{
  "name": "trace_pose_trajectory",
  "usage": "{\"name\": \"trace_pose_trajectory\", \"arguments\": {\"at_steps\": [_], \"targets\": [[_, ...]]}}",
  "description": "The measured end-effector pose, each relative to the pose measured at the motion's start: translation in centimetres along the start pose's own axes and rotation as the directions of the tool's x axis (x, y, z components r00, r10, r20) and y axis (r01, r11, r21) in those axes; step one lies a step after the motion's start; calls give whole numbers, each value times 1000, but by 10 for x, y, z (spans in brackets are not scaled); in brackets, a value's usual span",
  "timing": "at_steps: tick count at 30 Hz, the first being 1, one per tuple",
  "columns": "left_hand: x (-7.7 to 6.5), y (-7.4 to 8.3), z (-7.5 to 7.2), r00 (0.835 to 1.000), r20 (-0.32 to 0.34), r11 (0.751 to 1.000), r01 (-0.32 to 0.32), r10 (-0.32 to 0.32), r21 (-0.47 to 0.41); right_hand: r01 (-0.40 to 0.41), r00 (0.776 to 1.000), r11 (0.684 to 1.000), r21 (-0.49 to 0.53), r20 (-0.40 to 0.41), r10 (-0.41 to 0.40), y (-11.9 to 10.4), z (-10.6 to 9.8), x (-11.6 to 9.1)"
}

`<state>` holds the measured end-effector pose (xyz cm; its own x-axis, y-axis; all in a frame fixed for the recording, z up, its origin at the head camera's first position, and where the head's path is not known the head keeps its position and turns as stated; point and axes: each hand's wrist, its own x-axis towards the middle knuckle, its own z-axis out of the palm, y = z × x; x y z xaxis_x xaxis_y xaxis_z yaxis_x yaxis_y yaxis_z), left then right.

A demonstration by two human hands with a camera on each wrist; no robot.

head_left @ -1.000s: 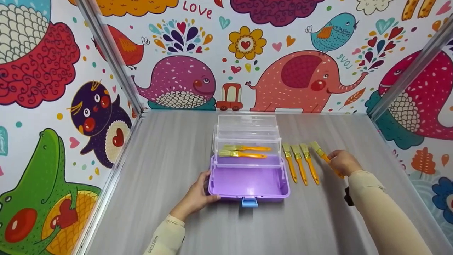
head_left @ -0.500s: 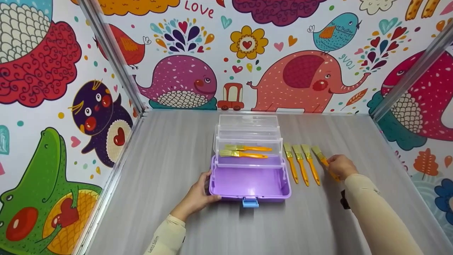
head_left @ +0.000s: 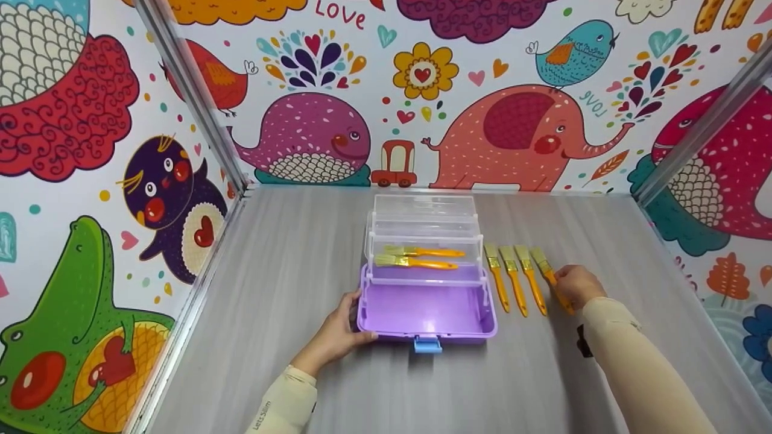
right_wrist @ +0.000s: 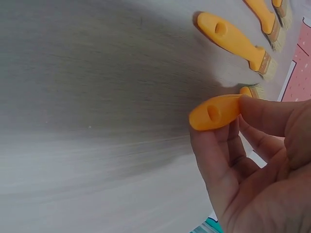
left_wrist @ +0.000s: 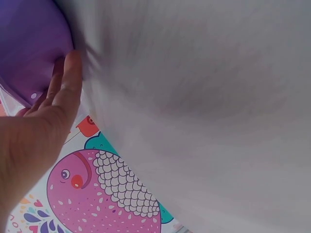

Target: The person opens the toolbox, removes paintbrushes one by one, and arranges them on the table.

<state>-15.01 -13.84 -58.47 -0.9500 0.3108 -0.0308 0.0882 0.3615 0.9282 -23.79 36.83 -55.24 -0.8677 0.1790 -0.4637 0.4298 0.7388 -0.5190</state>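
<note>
Paintbrush under the right hand [head_left: 580, 284]: right of centre in the head view. The brush [head_left: 548, 272] slants, pale bristles toward upper left, yellow handle toward lower right. Grip: thumb and fingers closed in on the handle, a pinch with just the handle's thickness between them; its rounded end, with a hole, shows in the right wrist view. Whether the brush touches the tabletop: cannot tell.

Just left of it, three loose brushes [head_left: 514, 282] lie side by side, apart from one another, bristles toward the top of the frame, handle ends toward the bottom.

Next, the purple box [head_left: 422, 307], centre of frame, beside the row. Its clear trays [head_left: 425, 228] are raised in tiers toward the back. Two yellow-handled brushes [head_left: 422, 263] lie crosswise in the trays, bristles to the left; which tier holds each, cannot tell. Blue latch [head_left: 427, 345] hangs at the middle of the box's front edge.

Left hand [head_left: 341, 330], lower left of centre: spread at the box's front left corner, thumb along the front, fingers fairly straight against the left side, touching it.

Both sleeves beige, entering from the bottom of the frame. Grey tabletop [head_left: 289, 241] beneath everything. Printed walls around: purple whale [head_left: 310, 135] and coral elephant [head_left: 506, 141] at the top, green crocodile [head_left: 63, 301] at lower left
</note>
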Motion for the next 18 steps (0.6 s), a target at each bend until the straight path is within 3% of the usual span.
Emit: {"name": "trace_pose_trajectory", "arguments": {"at_steps": [8, 18], "targets": [[0, -1, 0, 1000, 0, 1000, -13, 13, 4, 11, 1000, 1000, -18, -7, -11, 3, 4, 1], [0, 0, 1, 1000, 6, 1000, 5, -4, -9, 87, 994, 982, -166, -53, -97, 8, 7, 4]]}}
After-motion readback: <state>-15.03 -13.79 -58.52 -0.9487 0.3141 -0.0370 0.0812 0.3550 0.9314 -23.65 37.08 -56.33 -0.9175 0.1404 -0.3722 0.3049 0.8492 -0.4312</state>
